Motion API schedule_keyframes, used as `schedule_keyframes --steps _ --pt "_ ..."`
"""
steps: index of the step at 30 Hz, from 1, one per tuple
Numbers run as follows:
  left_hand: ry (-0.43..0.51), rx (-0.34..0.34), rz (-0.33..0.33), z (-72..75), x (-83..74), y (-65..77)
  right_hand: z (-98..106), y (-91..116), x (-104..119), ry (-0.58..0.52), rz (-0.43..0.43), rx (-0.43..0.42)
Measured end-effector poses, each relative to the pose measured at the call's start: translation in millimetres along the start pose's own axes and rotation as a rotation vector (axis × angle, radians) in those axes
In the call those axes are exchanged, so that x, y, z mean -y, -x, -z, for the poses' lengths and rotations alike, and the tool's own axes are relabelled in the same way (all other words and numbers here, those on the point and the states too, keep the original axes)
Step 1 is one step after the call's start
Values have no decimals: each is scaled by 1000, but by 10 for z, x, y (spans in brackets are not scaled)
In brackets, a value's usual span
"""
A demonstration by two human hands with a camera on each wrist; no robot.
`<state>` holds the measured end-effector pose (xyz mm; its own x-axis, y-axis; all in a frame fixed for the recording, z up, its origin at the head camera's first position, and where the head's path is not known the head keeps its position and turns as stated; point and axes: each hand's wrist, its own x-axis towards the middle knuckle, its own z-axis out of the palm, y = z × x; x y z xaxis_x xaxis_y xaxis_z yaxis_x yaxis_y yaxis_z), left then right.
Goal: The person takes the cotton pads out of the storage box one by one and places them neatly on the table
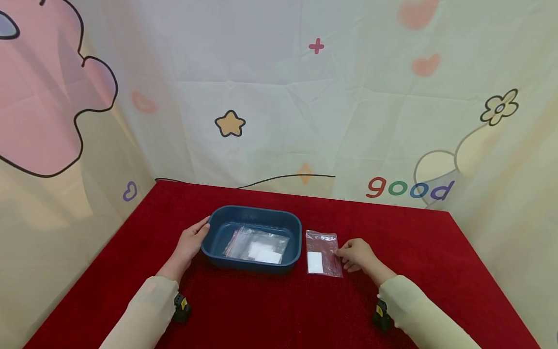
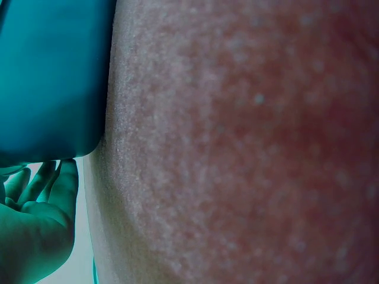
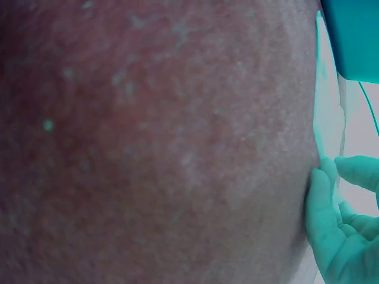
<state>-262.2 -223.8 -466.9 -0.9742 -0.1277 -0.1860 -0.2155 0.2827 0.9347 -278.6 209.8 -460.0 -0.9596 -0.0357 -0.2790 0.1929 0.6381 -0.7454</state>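
On the red cloth-covered surface (image 1: pixel 261 310), closer to its left edge than its right, sits a dark-blue rectangular basin (image 1: pixel 253 265) with rounded corners, containing clear plastic bags with white pieces inside (image 1: pixel 257 245). The left hand (image 1: pixel 192 241) touches its left end; whether that grip is clamped on the rim, I cannot tell. Just beside its right end lies a clear flat plastic bag (image 1: pixel 328 261) enclosing a white rectangular piece (image 1: pixel 315 262). The right hand (image 1: pixel 359 255) pinches that bag's right edge, thumb and finger together on it.

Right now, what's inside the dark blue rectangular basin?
Overlapping clear plastic bags with flat white rectangular pieces lie in the basin. Whatever lies beneath is hidden; their exact number is unclear.
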Motion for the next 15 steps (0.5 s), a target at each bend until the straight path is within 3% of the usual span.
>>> schedule_keyframes --steps 9,15 --pt "-6 6 -1 3 -4 8 87 13 30 -66 -32 37" --pt "-13 12 -5 7 -6 4 165 3 33 -52 -35 41"
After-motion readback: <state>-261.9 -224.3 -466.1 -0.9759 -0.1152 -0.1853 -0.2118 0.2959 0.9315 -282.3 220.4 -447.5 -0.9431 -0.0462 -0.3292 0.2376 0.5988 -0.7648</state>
